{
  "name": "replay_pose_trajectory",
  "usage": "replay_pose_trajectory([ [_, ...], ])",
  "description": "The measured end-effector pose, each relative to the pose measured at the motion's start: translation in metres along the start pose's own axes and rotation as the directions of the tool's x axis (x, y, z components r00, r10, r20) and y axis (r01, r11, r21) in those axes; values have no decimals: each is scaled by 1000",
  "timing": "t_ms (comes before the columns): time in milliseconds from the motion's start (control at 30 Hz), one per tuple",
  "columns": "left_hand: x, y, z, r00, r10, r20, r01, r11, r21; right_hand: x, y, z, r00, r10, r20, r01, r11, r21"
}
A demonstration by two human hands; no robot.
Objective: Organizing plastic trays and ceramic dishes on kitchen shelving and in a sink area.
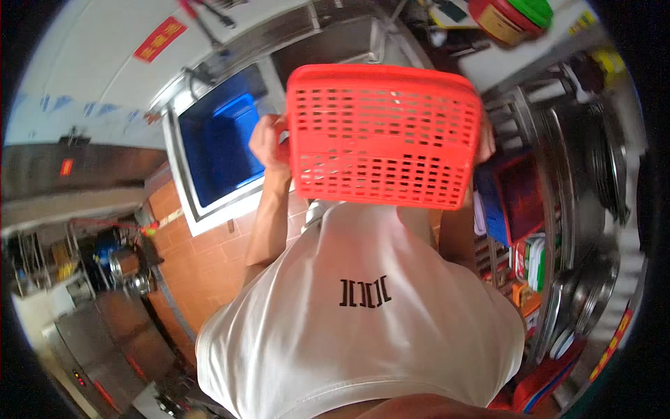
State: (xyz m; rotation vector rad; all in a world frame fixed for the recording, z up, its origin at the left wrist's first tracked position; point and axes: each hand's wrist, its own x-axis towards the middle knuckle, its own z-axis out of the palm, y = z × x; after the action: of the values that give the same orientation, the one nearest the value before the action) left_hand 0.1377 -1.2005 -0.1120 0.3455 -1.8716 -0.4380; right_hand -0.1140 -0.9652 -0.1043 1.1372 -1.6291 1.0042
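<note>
A red perforated plastic basket [384, 139] is held up in front of my chest, between both hands. My left hand [269, 141] grips its left end, fingers curled around the edge. At the opposite end my right hand [487, 139] holds on, mostly hidden behind the basket wall. Slotted holes run in rows across the side facing me, and what the basket contains, if anything, cannot be made out. Just beyond my left hand is a sink [196, 217] with a blue plastic tub [238, 118] in it.
A second metal sink basin [330, 44] adjoins behind the basket. On the right, a metal rack [549, 204] carries pans and a blue crate [492, 201]. A red bucket with a green lid [510, 21] stands on the far counter. Orange tiles [183, 267] cover the floor.
</note>
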Motion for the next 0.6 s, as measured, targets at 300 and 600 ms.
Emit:
replay_pose_trajectory([
  [300,-14,1,0,777,-392,493,384,915,123,6,-20,-6,484,660,575,-641,715,-280],
  [600,-36,-9,3,514,-686,514,782,621,47,-30,-14,14,387,574,721,-551,771,-318],
])
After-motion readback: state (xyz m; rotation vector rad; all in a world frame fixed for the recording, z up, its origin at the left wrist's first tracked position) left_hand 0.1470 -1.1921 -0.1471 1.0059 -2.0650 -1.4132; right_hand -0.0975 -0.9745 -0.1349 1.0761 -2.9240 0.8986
